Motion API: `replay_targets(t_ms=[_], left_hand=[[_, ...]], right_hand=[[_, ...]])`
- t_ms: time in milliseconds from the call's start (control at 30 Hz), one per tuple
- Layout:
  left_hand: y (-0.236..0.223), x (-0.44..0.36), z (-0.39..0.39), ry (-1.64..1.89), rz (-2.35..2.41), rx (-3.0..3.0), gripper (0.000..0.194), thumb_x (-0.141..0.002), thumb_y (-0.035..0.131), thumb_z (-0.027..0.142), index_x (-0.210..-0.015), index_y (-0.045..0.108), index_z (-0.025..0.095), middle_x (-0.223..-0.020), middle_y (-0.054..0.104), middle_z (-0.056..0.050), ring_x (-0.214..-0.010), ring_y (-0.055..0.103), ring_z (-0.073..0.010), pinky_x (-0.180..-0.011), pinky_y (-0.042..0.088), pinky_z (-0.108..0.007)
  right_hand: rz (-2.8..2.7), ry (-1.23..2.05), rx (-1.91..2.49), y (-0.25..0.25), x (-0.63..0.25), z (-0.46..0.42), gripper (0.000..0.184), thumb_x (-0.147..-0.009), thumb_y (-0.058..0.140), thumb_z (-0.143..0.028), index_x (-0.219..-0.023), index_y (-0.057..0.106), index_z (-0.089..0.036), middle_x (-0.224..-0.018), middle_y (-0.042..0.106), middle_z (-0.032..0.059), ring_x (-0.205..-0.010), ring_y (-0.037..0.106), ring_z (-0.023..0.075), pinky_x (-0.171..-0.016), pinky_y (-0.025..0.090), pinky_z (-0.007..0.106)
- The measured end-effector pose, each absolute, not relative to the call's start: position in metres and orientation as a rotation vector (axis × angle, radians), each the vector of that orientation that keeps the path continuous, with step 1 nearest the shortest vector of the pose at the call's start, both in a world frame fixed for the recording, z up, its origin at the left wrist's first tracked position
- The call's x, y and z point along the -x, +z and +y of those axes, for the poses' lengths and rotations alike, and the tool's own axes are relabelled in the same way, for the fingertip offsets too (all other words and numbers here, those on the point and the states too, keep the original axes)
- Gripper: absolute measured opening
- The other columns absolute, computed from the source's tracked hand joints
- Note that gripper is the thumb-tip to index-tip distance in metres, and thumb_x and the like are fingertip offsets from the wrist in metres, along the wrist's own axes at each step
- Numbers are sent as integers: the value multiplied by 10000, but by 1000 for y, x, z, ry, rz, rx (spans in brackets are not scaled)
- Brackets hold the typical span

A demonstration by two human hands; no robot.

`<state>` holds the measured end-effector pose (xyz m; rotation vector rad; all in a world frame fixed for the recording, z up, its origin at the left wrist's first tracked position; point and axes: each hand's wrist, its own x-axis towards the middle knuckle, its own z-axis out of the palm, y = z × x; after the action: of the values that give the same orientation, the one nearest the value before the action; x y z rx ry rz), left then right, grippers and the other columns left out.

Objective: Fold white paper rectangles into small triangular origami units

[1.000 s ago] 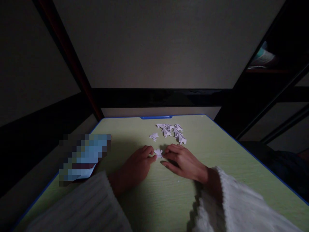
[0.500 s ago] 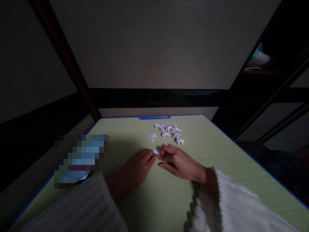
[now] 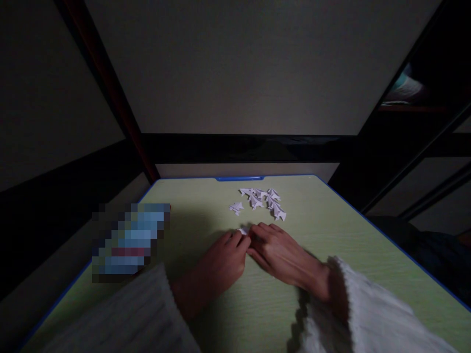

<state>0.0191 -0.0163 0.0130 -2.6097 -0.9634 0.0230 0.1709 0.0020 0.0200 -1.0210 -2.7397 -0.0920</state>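
Note:
A small piece of folded white paper [image 3: 243,230] shows between my fingertips, mostly hidden by them. My left hand [image 3: 224,257] pinches it from the left, fingers closed. From the other side my right hand [image 3: 281,255] grips it too, its fingers curled and pressed together against the left fingertips. Just beyond my hands lie several small white folded-paper figures [image 3: 256,200], bunched close together on the table. One paper figure [image 3: 236,208] sits a little apart, to the left of that group.
The pale green table [image 3: 198,196] has a blue rim and a blue handle-like piece [image 3: 240,178] at its far edge. A blurred-out bluish object [image 3: 136,235] lies on its left side. Behind stands a light panel [image 3: 250,68]; dark shelving [image 3: 408,108] is at the right.
My right hand has closed in over the paper, covering more of it, and its fingers now press against my left hand. The whole view has shifted slightly; the paper figures stay put.

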Motion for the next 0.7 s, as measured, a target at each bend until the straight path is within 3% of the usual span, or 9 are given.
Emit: replay_targets(t_ms=[133,367,500,700], left_hand=[[17,-22,-17,24,-947,2641,190,-757,410,66,-732,596,100,-836,535,-94,-807,466,-226,-664,388,-340],[12,-17,-16,-63,-1045,2694,189,-776,380,68,-787,565,106,-840,520,-83,-831,457,-208,-689,391,-334],[5,-14,-13,-230,-1177,2711,242,-774,356,57,-953,510,113,-899,526,-78,-845,459,-194,-741,401,-328],[5,-13,-11,-431,-1318,2809,215,-753,387,78,-890,541,137,-878,529,-72,-845,475,-185,-776,411,-326]], right_hand=[[-2748,-54,1022,20,-169,5,250,-816,366,-225,-694,564,-132,-778,506,69,-726,448,174,-668,350,320],[-2665,102,999,12,-174,11,143,-754,425,-137,-732,566,-126,-815,509,75,-792,447,172,-719,370,310],[-2655,79,939,9,-176,14,162,-804,393,-163,-784,550,-129,-793,511,77,-779,447,177,-702,395,310],[-2643,68,941,5,-176,19,175,-825,398,-205,-783,546,-121,-782,519,75,-755,475,172,-678,422,292]])
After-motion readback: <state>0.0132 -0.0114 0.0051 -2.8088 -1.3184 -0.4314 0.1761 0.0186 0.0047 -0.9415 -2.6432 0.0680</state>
